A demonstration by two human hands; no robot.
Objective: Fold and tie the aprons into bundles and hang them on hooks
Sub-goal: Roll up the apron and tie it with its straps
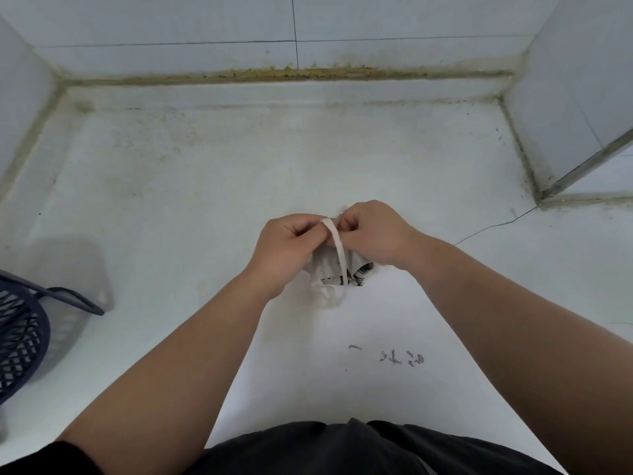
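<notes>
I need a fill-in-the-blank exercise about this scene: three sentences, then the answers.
1. The left hand and right hand grip a folded ___ bundle.
2. The dark basket stands at the person's ___ side.
3. The wall is covered with pale ___.
Answers: apron; left; tiles.

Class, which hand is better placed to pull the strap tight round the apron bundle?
Probably left: the left hand pinches the strap at its upper end, while the right hand grips the apron bundle, steadying it.
</notes>
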